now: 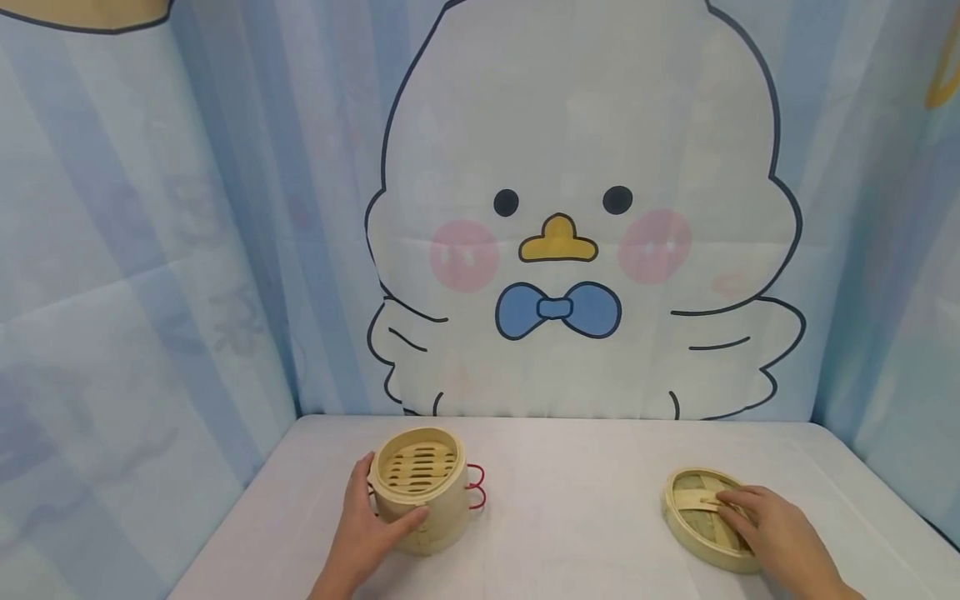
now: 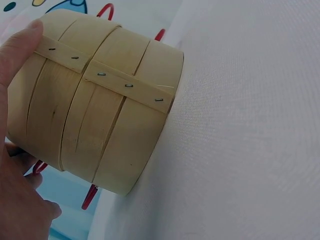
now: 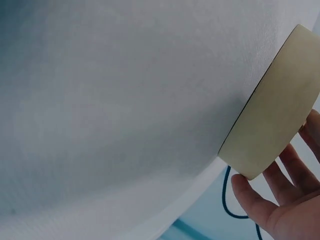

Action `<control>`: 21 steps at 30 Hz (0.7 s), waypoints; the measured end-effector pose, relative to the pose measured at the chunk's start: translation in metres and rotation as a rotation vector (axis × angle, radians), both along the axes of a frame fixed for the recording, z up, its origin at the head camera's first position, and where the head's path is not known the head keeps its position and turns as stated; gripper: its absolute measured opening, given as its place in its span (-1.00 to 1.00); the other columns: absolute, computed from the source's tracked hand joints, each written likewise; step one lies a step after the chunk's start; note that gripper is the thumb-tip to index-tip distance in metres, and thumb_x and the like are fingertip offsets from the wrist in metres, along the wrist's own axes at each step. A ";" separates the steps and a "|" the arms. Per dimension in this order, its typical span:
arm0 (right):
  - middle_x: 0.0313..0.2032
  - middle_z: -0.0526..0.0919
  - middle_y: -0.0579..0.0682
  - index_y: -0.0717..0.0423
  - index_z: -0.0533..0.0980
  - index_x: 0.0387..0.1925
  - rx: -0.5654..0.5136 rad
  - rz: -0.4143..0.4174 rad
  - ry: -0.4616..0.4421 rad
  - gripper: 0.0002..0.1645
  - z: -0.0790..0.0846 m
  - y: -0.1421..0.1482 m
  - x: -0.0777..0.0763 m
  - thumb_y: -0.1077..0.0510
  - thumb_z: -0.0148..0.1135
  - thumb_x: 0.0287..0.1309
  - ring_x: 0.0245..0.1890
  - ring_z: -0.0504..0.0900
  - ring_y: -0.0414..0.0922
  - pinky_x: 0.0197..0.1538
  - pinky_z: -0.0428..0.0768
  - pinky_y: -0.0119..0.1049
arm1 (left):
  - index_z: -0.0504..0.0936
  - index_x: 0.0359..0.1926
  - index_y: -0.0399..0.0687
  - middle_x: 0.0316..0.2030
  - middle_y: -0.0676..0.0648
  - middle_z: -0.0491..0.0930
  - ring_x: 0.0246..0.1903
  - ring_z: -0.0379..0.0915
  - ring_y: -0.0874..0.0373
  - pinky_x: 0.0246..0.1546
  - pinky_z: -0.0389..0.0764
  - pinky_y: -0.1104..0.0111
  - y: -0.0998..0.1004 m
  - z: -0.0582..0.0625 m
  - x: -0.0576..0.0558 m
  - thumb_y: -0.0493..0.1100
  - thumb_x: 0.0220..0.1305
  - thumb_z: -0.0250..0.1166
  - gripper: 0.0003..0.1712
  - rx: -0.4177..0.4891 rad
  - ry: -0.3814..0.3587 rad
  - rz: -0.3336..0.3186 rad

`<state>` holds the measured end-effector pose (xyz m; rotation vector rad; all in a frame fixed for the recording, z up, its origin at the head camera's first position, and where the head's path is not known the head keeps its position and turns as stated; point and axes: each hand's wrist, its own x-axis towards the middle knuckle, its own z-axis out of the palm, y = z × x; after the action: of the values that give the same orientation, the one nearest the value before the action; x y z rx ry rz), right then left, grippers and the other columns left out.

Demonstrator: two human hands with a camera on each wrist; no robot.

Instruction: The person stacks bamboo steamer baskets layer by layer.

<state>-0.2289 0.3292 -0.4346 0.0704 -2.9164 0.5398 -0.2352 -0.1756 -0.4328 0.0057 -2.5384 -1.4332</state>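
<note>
A stack of two round bamboo steamer baskets (image 1: pixel 444 518) stands on the white table, its slatted top uncovered and red loops sticking out at the sides. My left hand (image 1: pixel 365 518) grips the upper part of the stack, thumb on the near wall and fingers round the left side. In the left wrist view, stapled strips run down the wall of the steamer baskets (image 2: pixel 125 100). Farther right lies the bamboo steamer lid (image 1: pixel 701 533) with its woven top facing up. The right hand (image 1: pixel 787 537) pinches the strap across the lid; one fingertip (image 3: pixel 242 182) touches the rim.
A white cloth covers the table (image 1: pixel 562 517), whose back edge meets a curtain (image 1: pixel 585 367) printed with a white bird. Striped curtains hang on both sides. A dark cord (image 3: pixel 226 197) shows beyond the table edge in the right wrist view.
</note>
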 end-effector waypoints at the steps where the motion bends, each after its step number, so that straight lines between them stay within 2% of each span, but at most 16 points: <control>1: -0.11 0.64 0.31 0.36 0.66 -0.06 -0.002 0.000 0.001 -0.67 0.000 0.000 -0.001 0.16 0.34 0.28 -0.02 0.57 0.38 -0.01 0.54 0.29 | -0.10 0.54 -0.30 0.44 -0.39 0.08 0.38 0.06 -0.33 0.30 0.15 -0.34 0.000 0.000 0.000 0.13 -0.02 0.63 0.38 0.000 -0.002 0.002; 7: -0.14 0.67 0.28 0.31 0.69 -0.09 -0.026 -0.009 -0.006 -0.68 0.001 0.000 -0.004 0.12 0.35 0.28 -0.04 0.59 0.37 -0.02 0.55 0.27 | -0.10 0.54 -0.29 0.45 -0.39 0.06 0.38 0.05 -0.33 0.30 0.14 -0.34 0.000 0.000 0.001 0.14 -0.02 0.62 0.39 -0.001 -0.012 0.005; 16: -0.03 0.65 0.36 0.30 0.69 -0.09 -0.111 -0.097 -0.072 -0.68 0.002 -0.001 -0.008 0.10 0.32 0.31 0.08 0.49 0.45 0.07 0.48 0.33 | -0.08 0.53 -0.25 0.45 -0.36 0.06 0.39 0.04 -0.32 0.31 0.11 -0.34 0.000 -0.001 0.000 0.19 -0.03 0.61 0.38 0.016 -0.023 0.010; 21: -0.01 0.63 0.39 0.30 0.69 -0.11 -0.132 -0.123 -0.070 -0.70 0.002 -0.003 -0.007 0.12 0.32 0.31 0.08 0.47 0.46 0.07 0.47 0.33 | -0.08 0.53 -0.26 0.45 -0.36 0.06 0.39 0.05 -0.32 0.31 0.14 -0.34 0.000 -0.002 0.000 0.20 -0.03 0.61 0.38 0.011 -0.023 0.010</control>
<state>-0.2363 0.3262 -0.4325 -0.1466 -2.9188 0.7251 -0.2354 -0.1761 -0.4348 0.0371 -2.5452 -1.4516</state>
